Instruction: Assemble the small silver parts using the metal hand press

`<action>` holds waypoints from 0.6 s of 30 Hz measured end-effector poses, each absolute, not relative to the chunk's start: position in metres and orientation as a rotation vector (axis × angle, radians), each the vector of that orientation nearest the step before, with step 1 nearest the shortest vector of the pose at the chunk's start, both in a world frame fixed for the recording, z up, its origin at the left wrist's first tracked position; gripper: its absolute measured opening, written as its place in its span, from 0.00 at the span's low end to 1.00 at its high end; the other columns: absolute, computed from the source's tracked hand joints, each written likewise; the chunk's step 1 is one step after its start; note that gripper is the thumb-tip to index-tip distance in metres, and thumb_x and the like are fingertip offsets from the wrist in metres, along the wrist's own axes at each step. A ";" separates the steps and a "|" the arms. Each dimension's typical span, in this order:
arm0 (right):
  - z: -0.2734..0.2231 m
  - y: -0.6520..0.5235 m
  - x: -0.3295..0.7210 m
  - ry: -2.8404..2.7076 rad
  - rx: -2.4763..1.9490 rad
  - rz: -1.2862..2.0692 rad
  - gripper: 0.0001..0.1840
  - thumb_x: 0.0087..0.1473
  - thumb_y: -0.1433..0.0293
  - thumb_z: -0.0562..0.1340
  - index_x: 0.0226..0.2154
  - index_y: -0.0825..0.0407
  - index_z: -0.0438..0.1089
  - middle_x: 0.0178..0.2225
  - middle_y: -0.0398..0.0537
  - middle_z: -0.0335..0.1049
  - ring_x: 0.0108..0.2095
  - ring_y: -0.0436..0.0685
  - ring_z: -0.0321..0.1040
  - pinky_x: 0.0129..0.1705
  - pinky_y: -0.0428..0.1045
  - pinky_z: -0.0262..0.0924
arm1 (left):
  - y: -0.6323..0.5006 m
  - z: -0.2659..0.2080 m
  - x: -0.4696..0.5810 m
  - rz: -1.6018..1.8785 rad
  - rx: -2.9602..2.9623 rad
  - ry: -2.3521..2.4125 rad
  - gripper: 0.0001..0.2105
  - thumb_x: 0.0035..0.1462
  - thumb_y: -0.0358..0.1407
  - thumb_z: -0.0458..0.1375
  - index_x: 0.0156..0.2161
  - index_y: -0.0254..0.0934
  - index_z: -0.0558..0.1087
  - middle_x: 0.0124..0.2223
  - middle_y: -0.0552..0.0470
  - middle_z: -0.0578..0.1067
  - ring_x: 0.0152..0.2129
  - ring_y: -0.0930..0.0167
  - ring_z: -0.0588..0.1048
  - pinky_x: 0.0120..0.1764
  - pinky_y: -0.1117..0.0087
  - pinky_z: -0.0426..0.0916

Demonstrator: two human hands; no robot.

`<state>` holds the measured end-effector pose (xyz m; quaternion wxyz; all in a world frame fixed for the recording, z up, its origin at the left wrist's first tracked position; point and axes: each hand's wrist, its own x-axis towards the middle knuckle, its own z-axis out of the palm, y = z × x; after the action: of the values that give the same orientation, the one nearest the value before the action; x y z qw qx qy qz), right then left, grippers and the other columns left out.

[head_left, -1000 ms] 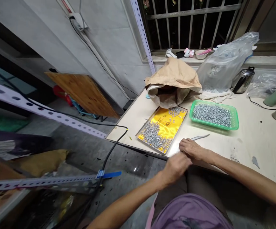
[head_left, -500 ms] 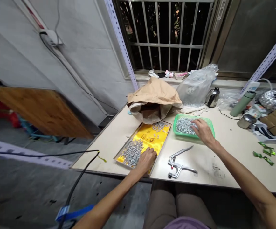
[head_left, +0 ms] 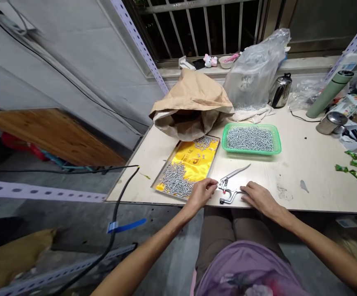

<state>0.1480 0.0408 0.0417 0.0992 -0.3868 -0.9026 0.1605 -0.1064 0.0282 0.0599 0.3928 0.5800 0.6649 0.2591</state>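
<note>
Silver hand pliers (head_left: 229, 190) with a C-shaped jaw, a spring and two long handles lie near the table's front edge. My right hand (head_left: 260, 198) has its fingers curled on the end of the lower handle. On the other side, my left hand (head_left: 202, 192) is pinched closed close to the pliers' head; whatever sits between its fingertips is too small to make out. Beside that hand is a shallow tray (head_left: 156, 186) with a yellow sheet in it. Small silver metal pieces (head_left: 177, 180) are heaped on the sheet. Behind the pliers stands a green plastic basket (head_left: 251, 151) full of similar pieces.
An open brown paper bag (head_left: 193, 92) leans over the tray's far end. Behind the basket are a plastic bag (head_left: 248, 78), a cloth (head_left: 249, 116) and a metal kettle (head_left: 281, 90). At right stand a green bottle (head_left: 329, 94) and green wrappers (head_left: 355, 164).
My right hand has left the green basket and come down to the pliers' handle. My left hand has moved from the tray toward the pliers' head. The view has tilted downward.
</note>
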 end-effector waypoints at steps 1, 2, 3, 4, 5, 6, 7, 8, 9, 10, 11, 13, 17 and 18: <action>0.040 0.041 0.146 -2.692 -1.172 0.440 0.07 0.60 0.72 0.58 0.41 0.53 0.69 0.35 0.49 0.67 0.35 0.55 0.65 0.36 0.48 0.60 | 0.026 0.059 -0.097 0.631 1.335 1.662 0.05 0.52 0.33 0.58 0.34 0.34 0.75 0.25 0.55 0.74 0.17 0.76 0.70 0.23 0.76 0.65; 0.039 0.041 0.145 -2.714 -1.196 0.405 0.07 0.59 0.74 0.57 0.40 0.52 0.69 0.35 0.49 0.67 0.35 0.55 0.65 0.36 0.48 0.59 | 0.025 0.057 -0.090 0.610 1.212 1.645 0.05 0.51 0.34 0.59 0.32 0.33 0.74 0.22 0.56 0.73 0.15 0.77 0.68 0.21 0.77 0.63; 0.038 0.041 0.143 -2.731 -1.217 0.374 0.07 0.59 0.75 0.57 0.38 0.52 0.70 0.35 0.49 0.67 0.35 0.55 0.65 0.36 0.48 0.58 | 0.024 0.055 -0.084 0.598 1.109 1.633 0.06 0.49 0.34 0.61 0.31 0.33 0.74 0.20 0.58 0.71 0.13 0.78 0.66 0.19 0.78 0.61; 0.037 0.042 0.142 -2.741 -1.235 0.351 0.07 0.60 0.75 0.57 0.37 0.52 0.70 0.34 0.49 0.67 0.35 0.55 0.64 0.36 0.48 0.57 | 0.023 0.053 -0.079 0.592 1.024 1.628 0.07 0.47 0.35 0.62 0.29 0.32 0.73 0.18 0.59 0.69 0.13 0.79 0.65 0.18 0.79 0.60; 0.035 0.042 0.142 -2.747 -1.244 0.338 0.07 0.60 0.75 0.56 0.36 0.53 0.70 0.34 0.49 0.67 0.35 0.55 0.64 0.36 0.48 0.57 | 0.023 0.050 -0.077 0.592 0.956 1.629 0.08 0.46 0.35 0.64 0.28 0.32 0.72 0.16 0.60 0.67 0.12 0.80 0.64 0.18 0.79 0.58; 0.034 0.042 0.142 -2.748 -1.247 0.332 0.07 0.60 0.75 0.56 0.35 0.53 0.70 0.34 0.48 0.67 0.35 0.55 0.64 0.36 0.48 0.56 | 0.022 0.048 -0.075 0.593 0.907 1.634 0.08 0.46 0.36 0.64 0.27 0.32 0.72 0.15 0.61 0.66 0.12 0.80 0.62 0.17 0.80 0.57; 0.033 0.042 0.142 -2.746 -1.248 0.327 0.07 0.60 0.75 0.56 0.35 0.53 0.69 0.33 0.48 0.67 0.35 0.55 0.63 0.36 0.48 0.55 | 0.022 0.046 -0.074 0.590 0.877 1.642 0.09 0.45 0.36 0.64 0.26 0.31 0.72 0.14 0.61 0.64 0.11 0.80 0.61 0.16 0.80 0.55; 0.032 0.042 0.142 -2.744 -1.248 0.321 0.07 0.61 0.75 0.56 0.34 0.53 0.69 0.33 0.48 0.66 0.35 0.55 0.63 0.36 0.48 0.54 | 0.022 0.045 -0.074 0.579 0.860 1.650 0.09 0.45 0.36 0.64 0.26 0.31 0.72 0.14 0.62 0.63 0.11 0.81 0.60 0.15 0.80 0.53; 0.032 0.041 0.142 -2.742 -1.246 0.315 0.07 0.61 0.75 0.56 0.34 0.53 0.69 0.33 0.48 0.66 0.34 0.55 0.62 0.35 0.48 0.54 | 0.022 0.044 -0.074 0.564 0.851 1.658 0.10 0.45 0.37 0.64 0.25 0.31 0.72 0.13 0.62 0.62 0.10 0.81 0.59 0.15 0.80 0.52; 0.031 0.041 0.141 -2.741 -1.245 0.311 0.07 0.61 0.75 0.56 0.33 0.53 0.69 0.33 0.48 0.66 0.34 0.54 0.62 0.35 0.48 0.53 | 0.022 0.044 -0.073 0.545 0.843 1.665 0.10 0.45 0.37 0.64 0.25 0.31 0.71 0.12 0.62 0.62 0.09 0.81 0.58 0.14 0.79 0.50; 0.031 0.040 0.141 -2.740 -1.243 0.309 0.08 0.61 0.75 0.55 0.33 0.53 0.68 0.33 0.48 0.66 0.34 0.54 0.61 0.35 0.48 0.52 | 0.022 0.044 -0.073 0.524 0.829 1.672 0.09 0.45 0.36 0.64 0.25 0.31 0.71 0.12 0.63 0.61 0.09 0.81 0.57 0.14 0.79 0.49; 0.030 0.039 0.141 -2.734 -1.242 0.305 0.08 0.61 0.76 0.55 0.33 0.53 0.68 0.33 0.48 0.66 0.34 0.54 0.61 0.34 0.48 0.52 | 0.022 0.044 -0.072 0.483 0.790 1.687 0.08 0.46 0.34 0.64 0.25 0.31 0.71 0.12 0.63 0.61 0.09 0.82 0.56 0.13 0.79 0.48; 0.028 0.037 0.140 -2.713 -1.241 0.287 0.07 0.60 0.77 0.56 0.33 0.53 0.68 0.33 0.48 0.66 0.34 0.54 0.61 0.35 0.48 0.51 | 0.022 0.044 -0.073 0.394 0.753 1.734 0.07 0.49 0.33 0.62 0.25 0.31 0.71 0.11 0.63 0.59 0.08 0.81 0.54 0.13 0.78 0.47; 0.028 0.037 0.141 -2.707 -1.240 0.283 0.07 0.59 0.78 0.56 0.33 0.54 0.68 0.33 0.48 0.65 0.34 0.54 0.61 0.35 0.48 0.51 | 0.023 0.044 -0.073 0.374 0.761 1.744 0.08 0.50 0.34 0.62 0.25 0.31 0.71 0.10 0.63 0.59 0.07 0.81 0.54 0.13 0.78 0.47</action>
<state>0.1407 0.0369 0.0277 0.0751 -0.4135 -0.9025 0.0942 -0.0732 0.0226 0.0439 0.5657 0.3236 0.7416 0.1589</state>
